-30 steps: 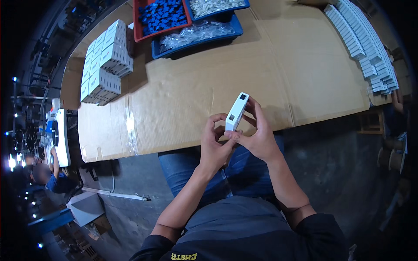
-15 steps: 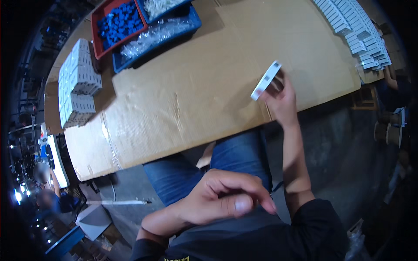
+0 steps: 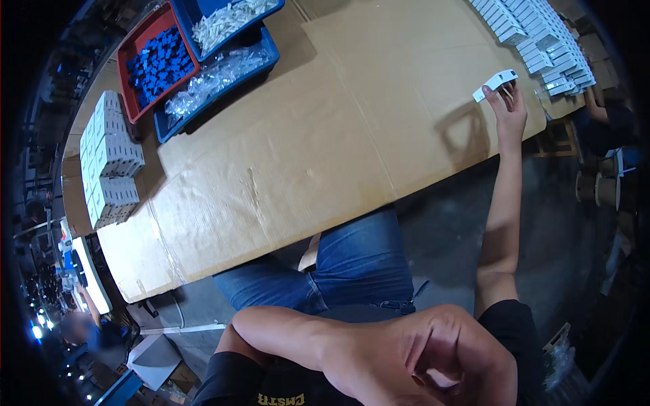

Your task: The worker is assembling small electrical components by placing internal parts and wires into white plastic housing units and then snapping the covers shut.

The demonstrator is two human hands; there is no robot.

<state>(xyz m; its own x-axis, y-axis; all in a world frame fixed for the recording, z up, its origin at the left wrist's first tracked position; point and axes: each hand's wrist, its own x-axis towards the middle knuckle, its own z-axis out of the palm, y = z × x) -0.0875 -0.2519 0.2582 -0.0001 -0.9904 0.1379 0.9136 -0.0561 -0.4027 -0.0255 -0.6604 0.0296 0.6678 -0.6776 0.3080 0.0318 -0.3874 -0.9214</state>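
Note:
My right hand [image 3: 509, 111] is stretched out over the far right of the table and closed on a slim white box [image 3: 499, 82] with dark marks, lifted above the surface. A stack of similar white boxes [image 3: 535, 34] lies just beyond it. My left hand [image 3: 450, 355] is close to the camera in front of my chest. Its fingers look curled in, with nothing visible in them; part of it is cut off by the lower edge.
Brown cardboard covers the table [image 3: 291, 155]. At the back left are a red tray [image 3: 126, 74] of blue pieces and blue trays [image 3: 162, 128] of clear plastic and whitish pieces. Another white box stack [image 3: 112, 159] stands at left. Other people are at both sides.
My right hand has carried the white box away to the right, toward the far stack. My left hand has moved right and nearer the camera. The view has shifted slightly.

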